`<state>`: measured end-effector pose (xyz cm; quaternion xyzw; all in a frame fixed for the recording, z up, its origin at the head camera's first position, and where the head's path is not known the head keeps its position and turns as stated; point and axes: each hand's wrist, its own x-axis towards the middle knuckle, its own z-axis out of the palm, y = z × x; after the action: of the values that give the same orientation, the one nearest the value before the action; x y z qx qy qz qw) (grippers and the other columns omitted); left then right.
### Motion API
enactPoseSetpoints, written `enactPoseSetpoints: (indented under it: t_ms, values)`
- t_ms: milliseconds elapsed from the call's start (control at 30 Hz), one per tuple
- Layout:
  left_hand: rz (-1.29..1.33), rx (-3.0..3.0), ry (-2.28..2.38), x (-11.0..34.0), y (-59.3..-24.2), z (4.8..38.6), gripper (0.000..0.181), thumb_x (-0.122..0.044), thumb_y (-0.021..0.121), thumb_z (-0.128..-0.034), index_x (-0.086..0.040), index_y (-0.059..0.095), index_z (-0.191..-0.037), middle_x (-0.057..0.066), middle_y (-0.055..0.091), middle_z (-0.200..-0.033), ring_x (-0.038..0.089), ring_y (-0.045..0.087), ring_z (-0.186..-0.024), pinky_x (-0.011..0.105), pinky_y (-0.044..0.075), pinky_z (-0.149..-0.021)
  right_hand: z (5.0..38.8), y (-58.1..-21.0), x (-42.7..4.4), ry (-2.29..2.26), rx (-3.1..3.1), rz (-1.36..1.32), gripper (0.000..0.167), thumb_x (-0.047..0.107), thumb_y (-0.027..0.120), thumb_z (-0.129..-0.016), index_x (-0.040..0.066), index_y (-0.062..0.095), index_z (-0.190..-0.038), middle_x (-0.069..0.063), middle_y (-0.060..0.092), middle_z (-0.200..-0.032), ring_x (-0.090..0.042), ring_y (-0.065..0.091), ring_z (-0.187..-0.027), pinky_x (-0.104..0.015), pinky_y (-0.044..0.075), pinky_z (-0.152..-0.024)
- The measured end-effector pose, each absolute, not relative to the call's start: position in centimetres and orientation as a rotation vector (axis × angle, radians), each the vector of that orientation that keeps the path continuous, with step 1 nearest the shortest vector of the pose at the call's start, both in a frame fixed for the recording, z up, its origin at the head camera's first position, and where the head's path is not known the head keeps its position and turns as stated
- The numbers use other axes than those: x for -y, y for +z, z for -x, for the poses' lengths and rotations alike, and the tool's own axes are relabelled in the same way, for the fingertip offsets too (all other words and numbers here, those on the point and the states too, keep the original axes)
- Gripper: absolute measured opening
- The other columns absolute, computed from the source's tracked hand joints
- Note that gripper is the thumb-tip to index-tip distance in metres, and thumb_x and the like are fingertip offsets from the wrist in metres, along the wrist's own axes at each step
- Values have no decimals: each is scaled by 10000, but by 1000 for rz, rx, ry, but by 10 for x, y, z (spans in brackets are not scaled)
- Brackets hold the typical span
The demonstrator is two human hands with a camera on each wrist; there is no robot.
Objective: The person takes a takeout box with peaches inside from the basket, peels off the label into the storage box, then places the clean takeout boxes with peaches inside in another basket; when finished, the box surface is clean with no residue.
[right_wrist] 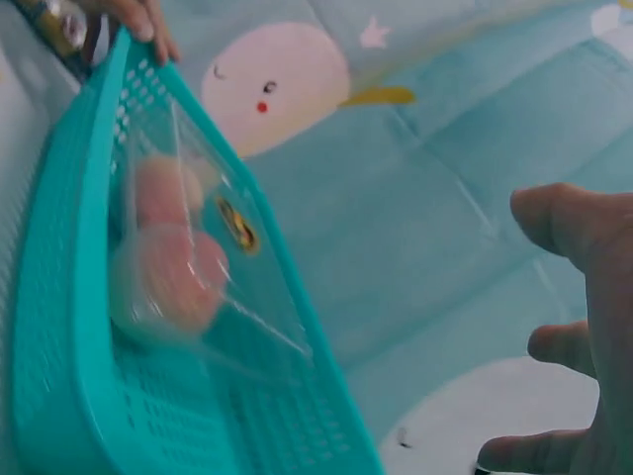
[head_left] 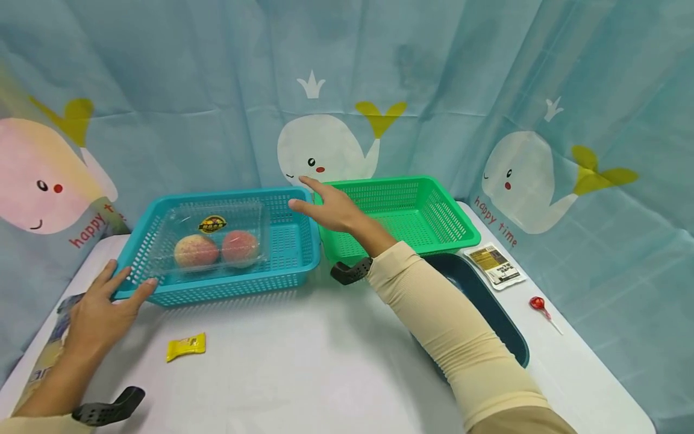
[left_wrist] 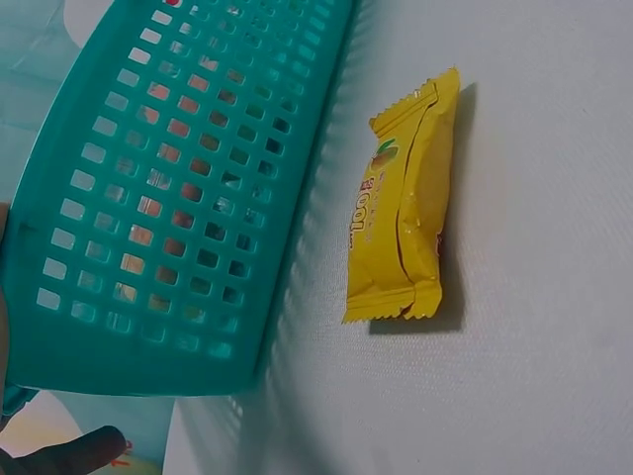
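Rests the left hand on the corner of the blue basket at frame left, fingers spread. Holds the right hand near that basket's other end, mid-frame, fingers apart. Shows inside, left of centre, a clear box with two fruits, probably peaches; a yellow packet, lower left; a green basket, right of centre.

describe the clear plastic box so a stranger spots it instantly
On the white table, find the blue basket left of the green basket. Inside lies the clear plastic box with a dark label. Unlike the opaque yellow packet nearby, it shows two peaches inside.
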<state>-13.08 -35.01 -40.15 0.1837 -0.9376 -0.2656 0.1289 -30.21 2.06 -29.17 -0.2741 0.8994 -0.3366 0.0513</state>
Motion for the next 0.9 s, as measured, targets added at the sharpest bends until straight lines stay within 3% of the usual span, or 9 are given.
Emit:
enactPoseSetpoints:
  t_ms: [267,567,667,767,900]
  values:
    - [-506,2695,-785,348,-402,129,833,-550,503,-948,4,211,-1497,140,8,-1589,529,43,-1372,753,98,-996,298,-309,23,-1181,-2604,749,714,608,538,-900,342,295,-1517,-7,374,-1493,-202,387,-1328,-473,426,-974]
    - [-515,2676,-791,346,-403,129,823,-548,495,-952,-3,212,-1499,144,21,-1590,520,43,-1378,773,125,-962,300,-327,53,-1220,-2588,657,698,591,557,-901,296,355,-1501,5,384,-1493,-219,465,-1261,-458,454,-940]
    - [-503,2681,-784,347,-403,128,820,-545,493,-954,-2,210,-1499,149,20,-1589,516,49,-1380,770,132,-961,302,-335,61,-1256,-2542,597,695,593,577,-889,309,375,-1490,16,368,-1503,-216,508,-1189,-438,501,-840]
    - [-475,2687,-792,348,-402,128,825,-548,492,-954,-3,203,-1500,152,15,-1590,518,47,-1379,766,125,-968,302,-342,69,-1301,-2493,513,687,589,606,-872,339,394,-1475,16,369,-1502,-198,541,-1068,-389,516,-648]
    - [-452,2683,-813,347,-402,127,817,-538,497,-956,-6,202,-1502,149,13,-1590,514,40,-1380,767,121,-965,303,-349,76,-1338,-2440,445,671,573,627,-866,360,409,-1464,20,371,-1501,-216,533,-1100,-423,531,-681]
